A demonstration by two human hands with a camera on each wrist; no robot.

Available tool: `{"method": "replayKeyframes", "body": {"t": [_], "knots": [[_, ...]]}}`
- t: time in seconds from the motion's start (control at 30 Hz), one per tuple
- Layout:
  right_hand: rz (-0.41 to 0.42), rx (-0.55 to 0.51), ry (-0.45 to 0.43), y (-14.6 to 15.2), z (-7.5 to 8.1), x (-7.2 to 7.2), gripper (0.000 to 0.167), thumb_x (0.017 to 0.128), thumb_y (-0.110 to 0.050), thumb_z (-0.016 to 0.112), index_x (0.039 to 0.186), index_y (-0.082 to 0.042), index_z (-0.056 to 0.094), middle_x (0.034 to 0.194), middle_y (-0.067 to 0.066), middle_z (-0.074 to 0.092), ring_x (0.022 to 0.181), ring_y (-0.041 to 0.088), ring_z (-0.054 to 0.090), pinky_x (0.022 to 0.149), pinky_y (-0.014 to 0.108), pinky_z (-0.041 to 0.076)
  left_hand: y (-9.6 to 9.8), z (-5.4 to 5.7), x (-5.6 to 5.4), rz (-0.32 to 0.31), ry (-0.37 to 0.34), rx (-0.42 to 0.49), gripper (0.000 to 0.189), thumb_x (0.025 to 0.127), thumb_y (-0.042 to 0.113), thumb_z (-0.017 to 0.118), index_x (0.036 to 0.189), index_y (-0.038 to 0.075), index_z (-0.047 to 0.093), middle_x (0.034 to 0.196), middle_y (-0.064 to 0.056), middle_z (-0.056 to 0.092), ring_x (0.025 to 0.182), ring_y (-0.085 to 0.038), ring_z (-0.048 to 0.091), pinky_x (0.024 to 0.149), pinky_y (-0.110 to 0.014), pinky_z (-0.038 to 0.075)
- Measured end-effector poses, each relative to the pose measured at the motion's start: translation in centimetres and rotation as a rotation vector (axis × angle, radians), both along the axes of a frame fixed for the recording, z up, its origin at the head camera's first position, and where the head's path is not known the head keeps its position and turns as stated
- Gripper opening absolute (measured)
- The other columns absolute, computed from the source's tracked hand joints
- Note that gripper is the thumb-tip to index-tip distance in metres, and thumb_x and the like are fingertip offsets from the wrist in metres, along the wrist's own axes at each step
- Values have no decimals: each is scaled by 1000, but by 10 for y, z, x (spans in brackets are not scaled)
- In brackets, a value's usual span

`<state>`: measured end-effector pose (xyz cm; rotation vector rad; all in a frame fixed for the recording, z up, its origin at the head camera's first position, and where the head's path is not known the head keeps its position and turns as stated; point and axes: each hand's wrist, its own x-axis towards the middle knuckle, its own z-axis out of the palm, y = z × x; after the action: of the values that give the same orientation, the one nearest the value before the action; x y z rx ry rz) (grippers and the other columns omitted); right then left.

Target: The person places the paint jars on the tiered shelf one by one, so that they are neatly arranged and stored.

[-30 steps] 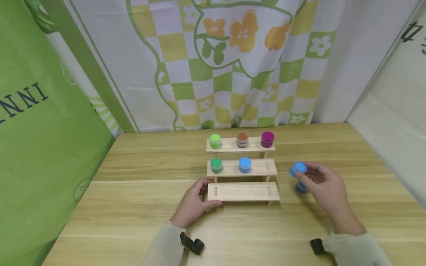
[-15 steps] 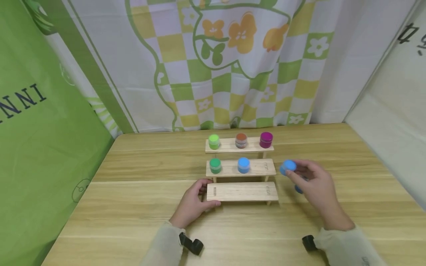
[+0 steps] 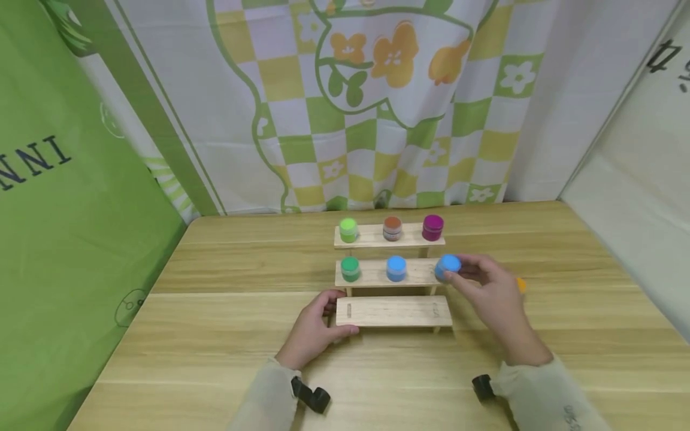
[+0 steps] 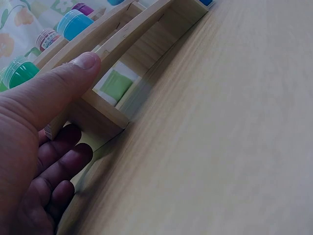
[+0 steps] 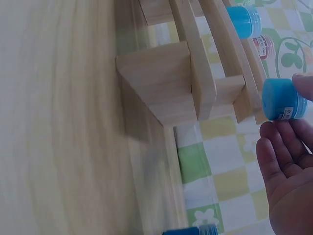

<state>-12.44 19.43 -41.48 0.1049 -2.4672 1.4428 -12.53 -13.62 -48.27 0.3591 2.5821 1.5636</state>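
A three-tier wooden display stand (image 3: pixel 393 312) stands on the table. My left hand (image 3: pixel 312 329) grips the left end of its lowest tier; the thumb lies along the front edge, with fingers curled at the end in the left wrist view. My right hand (image 3: pixel 498 302) pinches a blue paint jar (image 3: pixel 447 267) between thumb and fingers at the right end of the middle tier. Whether its base touches the wood I cannot tell. On that tier also sit a green jar (image 3: pixel 350 269) and another blue jar (image 3: pixel 396 269).
Light green (image 3: pixel 348 230), brown (image 3: pixel 392 228) and purple (image 3: pixel 433 228) jars line the top tier. An orange thing (image 3: pixel 521 285) shows partly behind my right hand. A darker blue jar (image 5: pixel 188 231) appears at the bottom of the right wrist view. A patterned curtain (image 3: pixel 377 149) hangs behind the table.
My right hand has carried the blue paint jar leftward, from beside the stand to the middle tier's right end. An orange thing now shows behind it. My left hand stays put.
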Motion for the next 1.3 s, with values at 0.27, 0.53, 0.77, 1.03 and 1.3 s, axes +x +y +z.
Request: {"method": "replayKeyframes", "body": {"t": [0.27, 0.53, 0.77, 1.03, 1.3], "knots": [[-5, 30, -54, -9, 1, -6, 48, 91, -34, 75, 126, -3, 64, 117, 14, 69, 105, 26, 66, 89, 24, 52, 0, -1, 0, 2, 1, -1, 67, 71, 35, 91, 128, 17, 60, 109, 3, 64, 102, -17, 59, 95, -44, 45], [-7, 61, -70, -12, -4, -8, 48, 92, -33, 75, 127, -4, 64, 119, 14, 66, 108, 32, 64, 96, 50, 49, 0, 1, 0, 0, -7, 3, 67, 72, 34, 91, 129, 18, 59, 109, 4, 64, 101, -17, 58, 93, -42, 45], [-18, 96, -37, -14, -8, -10, 44, 92, -27, 75, 128, -4, 64, 118, 12, 67, 107, 30, 66, 93, 41, 52, -1, 1, -1, -2, -9, -2, 66, 73, 34, 91, 129, 18, 59, 109, 4, 64, 102, -17, 58, 94, -43, 45], [-15, 95, -15, -15, -10, -10, 43, 92, -23, 75, 127, -2, 65, 118, 13, 67, 106, 30, 66, 88, 17, 50, -2, -1, -1, -3, -8, -1, 68, 72, 36, 91, 129, 18, 59, 108, 4, 64, 101, -17, 58, 93, -42, 45], [14, 95, -39, -7, -9, -10, 47, 92, -30, 75, 128, -3, 64, 120, 14, 66, 109, 32, 65, 96, 48, 50, -1, 0, -1, -3, -17, 5, 67, 73, 34, 91, 130, 18, 59, 108, 3, 64, 100, -18, 57, 91, -42, 45]]}}
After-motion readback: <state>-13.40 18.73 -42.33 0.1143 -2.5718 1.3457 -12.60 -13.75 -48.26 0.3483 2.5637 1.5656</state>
